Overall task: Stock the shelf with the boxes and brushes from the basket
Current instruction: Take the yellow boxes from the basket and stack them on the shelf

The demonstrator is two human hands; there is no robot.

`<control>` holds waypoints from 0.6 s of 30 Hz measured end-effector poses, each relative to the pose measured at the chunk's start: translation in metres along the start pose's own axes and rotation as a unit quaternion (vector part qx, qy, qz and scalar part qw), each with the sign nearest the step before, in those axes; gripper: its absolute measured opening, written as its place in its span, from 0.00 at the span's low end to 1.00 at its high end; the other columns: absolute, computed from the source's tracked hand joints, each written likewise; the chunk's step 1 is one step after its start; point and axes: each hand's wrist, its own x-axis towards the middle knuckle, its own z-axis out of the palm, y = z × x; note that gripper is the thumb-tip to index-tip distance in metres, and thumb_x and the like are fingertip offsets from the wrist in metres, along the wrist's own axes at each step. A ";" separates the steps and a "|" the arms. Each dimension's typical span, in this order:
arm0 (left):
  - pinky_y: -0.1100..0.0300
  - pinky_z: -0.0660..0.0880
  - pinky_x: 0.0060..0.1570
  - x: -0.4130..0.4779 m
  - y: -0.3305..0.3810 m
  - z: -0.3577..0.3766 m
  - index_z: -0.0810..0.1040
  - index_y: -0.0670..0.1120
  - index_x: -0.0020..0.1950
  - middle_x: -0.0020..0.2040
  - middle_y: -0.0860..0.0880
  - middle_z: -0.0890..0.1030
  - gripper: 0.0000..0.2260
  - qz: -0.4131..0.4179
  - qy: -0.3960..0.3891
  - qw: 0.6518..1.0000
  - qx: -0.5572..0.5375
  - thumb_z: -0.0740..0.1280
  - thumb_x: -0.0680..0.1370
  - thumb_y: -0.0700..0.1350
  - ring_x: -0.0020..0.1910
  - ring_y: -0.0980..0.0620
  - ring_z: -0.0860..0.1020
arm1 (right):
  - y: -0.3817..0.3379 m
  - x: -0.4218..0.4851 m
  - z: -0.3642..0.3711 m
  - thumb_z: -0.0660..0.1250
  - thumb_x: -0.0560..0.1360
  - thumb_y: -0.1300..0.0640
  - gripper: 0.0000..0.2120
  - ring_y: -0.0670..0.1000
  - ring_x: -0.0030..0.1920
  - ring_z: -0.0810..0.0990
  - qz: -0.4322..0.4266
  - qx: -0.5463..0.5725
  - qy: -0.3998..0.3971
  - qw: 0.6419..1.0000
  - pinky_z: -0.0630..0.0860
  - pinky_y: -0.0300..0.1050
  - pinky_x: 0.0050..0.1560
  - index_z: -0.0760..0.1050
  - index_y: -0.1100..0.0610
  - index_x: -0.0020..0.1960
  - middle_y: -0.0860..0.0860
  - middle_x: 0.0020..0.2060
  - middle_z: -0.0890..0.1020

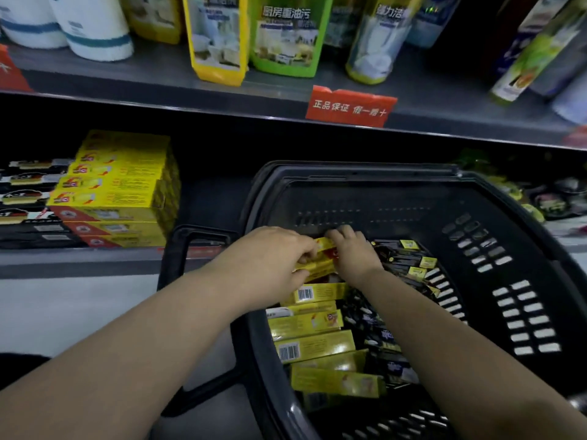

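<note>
Well, both hands were down inside the black basket (476, 198) in the middle of the frame. The left hand (279, 258) had its fingers curled round one end of the top boxes (320, 263). The right hand (352, 252) gripped the other end. It looked like two boxes held together, but I could not tell for sure.

More yellow boxes (314, 344) lay side by side in the basket, lower in the frame. The dark brush packs (403, 258) lay just beside them, toward the right, in a messy pile.

The boxes were long and thin, with flat sides and sharp corners. They looked like smooth card, so they were likely light and stiff. Smooth card can slip, so holding both ends and pressing them together seemed a good way. A hard squeeze in the middle might dent them. The brush packs looked shiny and might be slippery.

On the lower shelf (79, 262), at the middle left of the frame, stood a neat stack of boxes (127, 185) of the same yellow. Shelf brush packs (28, 198) lay right against it, further left
</note>
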 end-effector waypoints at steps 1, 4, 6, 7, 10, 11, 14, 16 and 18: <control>0.62 0.66 0.54 0.000 0.001 0.001 0.74 0.53 0.61 0.56 0.56 0.78 0.12 -0.005 -0.002 1.000 0.003 0.63 0.78 0.50 0.56 0.55 0.74 | 0.002 0.002 0.003 0.68 0.70 0.62 0.30 0.59 0.62 0.66 -0.002 -0.026 0.017 1.000 0.68 0.52 0.60 0.62 0.51 0.69 0.54 0.64 0.65; 0.61 0.68 0.56 0.001 0.003 0.003 0.74 0.53 0.61 0.55 0.56 0.78 0.12 -0.016 -0.008 1.000 0.015 0.62 0.78 0.50 0.55 0.55 0.74 | 0.004 0.002 0.005 0.70 0.70 0.57 0.24 0.57 0.60 0.68 0.001 -0.042 0.031 0.999 0.69 0.50 0.56 0.68 0.51 0.64 0.53 0.60 0.68; 0.59 0.70 0.57 0.000 0.005 0.002 0.74 0.52 0.61 0.55 0.57 0.79 0.13 -0.030 -0.010 0.999 0.012 0.62 0.78 0.50 0.55 0.55 0.75 | 0.006 -0.002 -0.002 0.71 0.71 0.54 0.20 0.57 0.57 0.73 0.006 0.014 0.001 1.000 0.71 0.49 0.50 0.70 0.52 0.61 0.54 0.56 0.73; 0.59 0.71 0.57 0.000 0.006 0.002 0.74 0.52 0.61 0.54 0.57 0.80 0.12 -0.039 -0.008 0.999 0.006 0.62 0.78 0.50 0.55 0.55 0.75 | 0.008 -0.008 -0.010 0.71 0.71 0.53 0.19 0.57 0.53 0.76 0.012 0.053 -0.013 0.998 0.72 0.47 0.45 0.70 0.53 0.59 0.54 0.54 0.76; 0.60 0.74 0.52 0.000 0.013 0.003 0.77 0.50 0.59 0.51 0.55 0.82 0.12 -0.067 0.003 0.996 -0.054 0.59 0.80 0.50 0.52 0.56 0.77 | 0.015 -0.035 -0.042 0.70 0.72 0.50 0.16 0.53 0.40 0.79 0.030 0.149 -0.013 0.988 0.68 0.43 0.32 0.64 0.53 0.51 0.51 0.40 0.78; 0.61 0.74 0.50 0.000 0.017 0.003 0.78 0.48 0.57 0.50 0.52 0.82 0.13 -0.082 0.002 0.992 -0.097 0.59 0.80 0.51 0.50 0.55 0.77 | 0.014 -0.047 -0.055 0.69 0.72 0.49 0.16 0.48 0.36 0.78 0.037 0.190 -0.012 0.981 0.67 0.42 0.29 0.63 0.53 0.48 0.48 0.37 0.76; 0.52 0.75 0.55 0.002 0.027 0.008 0.77 0.41 0.50 0.47 0.43 0.81 0.21 -0.161 -0.038 0.953 -0.253 0.55 0.80 0.57 0.47 0.48 0.79 | 0.000 -0.085 -0.089 0.68 0.73 0.47 0.15 0.42 0.33 0.78 0.052 0.321 -0.023 0.945 0.71 0.37 0.30 0.63 0.52 0.48 0.47 0.36 0.77; 0.48 0.72 0.61 0.002 0.031 0.014 0.77 0.43 0.56 0.55 0.43 0.80 0.24 -0.238 -0.061 0.897 -0.367 0.55 0.78 0.62 0.55 0.46 0.78 | -0.014 -0.110 -0.100 0.67 0.73 0.46 0.16 0.44 0.35 0.77 0.027 0.348 -0.024 0.937 0.72 0.37 0.33 0.63 0.53 0.51 0.48 0.38 0.77; 0.50 0.71 0.62 0.003 0.034 0.019 0.78 0.46 0.55 0.56 0.46 0.81 0.21 -0.285 -0.047 0.829 -0.479 0.58 0.77 0.61 0.56 0.47 0.78 | -0.028 -0.128 -0.099 0.67 0.74 0.49 0.16 0.42 0.32 0.74 -0.031 0.360 -0.018 0.932 0.69 0.36 0.30 0.61 0.53 0.52 0.48 0.37 0.76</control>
